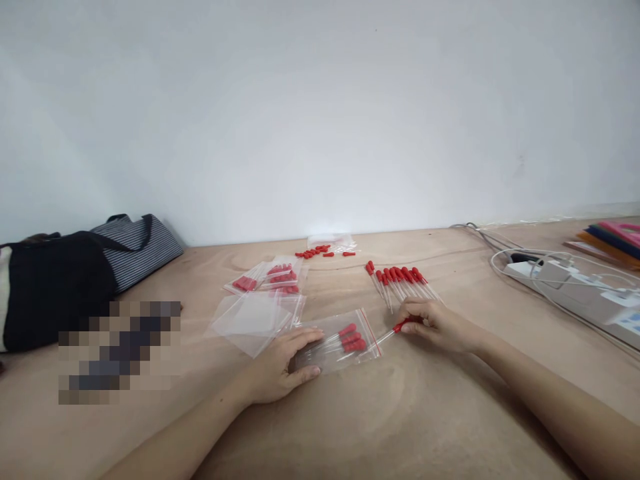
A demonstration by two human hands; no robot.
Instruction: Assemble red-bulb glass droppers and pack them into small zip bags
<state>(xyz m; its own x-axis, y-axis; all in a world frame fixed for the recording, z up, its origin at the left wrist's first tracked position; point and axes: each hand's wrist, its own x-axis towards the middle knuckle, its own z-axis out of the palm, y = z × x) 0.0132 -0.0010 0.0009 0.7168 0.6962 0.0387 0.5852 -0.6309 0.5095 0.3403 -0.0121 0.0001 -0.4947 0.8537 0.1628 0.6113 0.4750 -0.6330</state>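
A clear zip bag point(330, 343) lies on the table with several red-bulbed glass droppers inside, their bulbs near its red-striped mouth on the right. My left hand point(287, 367) grips the closed end, fingers on the far edge and thumb on the near edge. In my right hand point(433, 327), closed in a pinch, is another dropper point(400, 328) by its red bulb. Its glass tube points left, with the tip at or inside the bag's mouth; exactly how deep I cannot tell. Beyond that hand lies a row of assembled droppers point(400, 277).
Filled bags point(245, 283) and flat empty bags point(255, 317) lie to the left. Loose red bulbs point(313, 253) and glass tubes point(345, 248) sit near the wall. A power strip point(565, 280) with cables is at right; a black bag point(60, 287) stands at left.
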